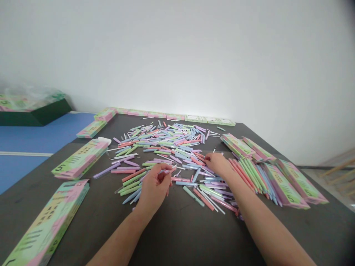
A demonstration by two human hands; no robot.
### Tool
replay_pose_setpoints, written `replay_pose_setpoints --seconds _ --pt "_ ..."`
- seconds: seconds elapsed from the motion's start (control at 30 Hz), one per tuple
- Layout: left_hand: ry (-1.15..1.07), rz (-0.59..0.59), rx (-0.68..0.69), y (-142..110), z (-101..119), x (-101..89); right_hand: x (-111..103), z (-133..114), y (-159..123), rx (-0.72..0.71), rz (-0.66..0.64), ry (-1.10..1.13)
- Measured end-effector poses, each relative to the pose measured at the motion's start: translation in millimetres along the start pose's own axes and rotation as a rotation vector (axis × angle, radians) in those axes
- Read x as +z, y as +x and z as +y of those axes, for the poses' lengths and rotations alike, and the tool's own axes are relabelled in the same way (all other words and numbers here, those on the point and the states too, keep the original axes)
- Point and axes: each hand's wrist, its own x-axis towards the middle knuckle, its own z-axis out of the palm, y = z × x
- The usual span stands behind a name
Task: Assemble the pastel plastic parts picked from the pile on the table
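A loose heap of slim pastel pens (166,144) in pink, green, blue and lilac covers the middle of the dark table (177,236). My left hand (154,186) is pinched shut at the near edge of the heap, with a thin pastel pen (166,171) between its fingers. My right hand (217,164) reaches in further right, its fingertips lying on pink and blue pens. Whether it grips one is hidden. Right of that hand, a row of pens (246,179) lies side by side, partly over the flat boxes.
Flat green-and-pink boxes printed with a 5 (80,159) lie on the left, right and far table edges. A dark green tray (36,112) holding a plastic bag sits on the blue floor (36,142) at the left. Wooden slats (340,177) stand at the far right.
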Motion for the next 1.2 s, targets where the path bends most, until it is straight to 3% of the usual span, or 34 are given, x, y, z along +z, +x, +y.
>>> replay_pose_setpoints --seconds 0.43,0.73,0.9,0.97,1.1,1.2 --pt "0.048 -0.006 0.018 2.5 -6.9 -1.1 10.2 -10.5 4.7 -0.032 -0.027 0.128" --pt "0.086 0.011 0.041 4.3 -8.4 -2.1 5.1 -10.8 0.6 0.063 0.015 0.329" --pt "0.071 -0.001 0.011 2.8 -5.3 -1.1 -4.7 -10.5 -17.3 0.072 -0.015 0.582" --pt "0.02 -0.036 0.008 2.2 -4.2 0.3 -7.3 -15.3 -28.3 0.043 -0.059 0.802" --pt "-0.09 -0.131 0.051 0.9 -4.0 3.0 -10.3 -36.0 -52.2 -0.041 -0.269 1.442" --pt "-0.15 -0.209 0.082 -0.3 -4.4 3.8 -11.5 -55.1 -67.0 -0.126 -0.364 1.559"
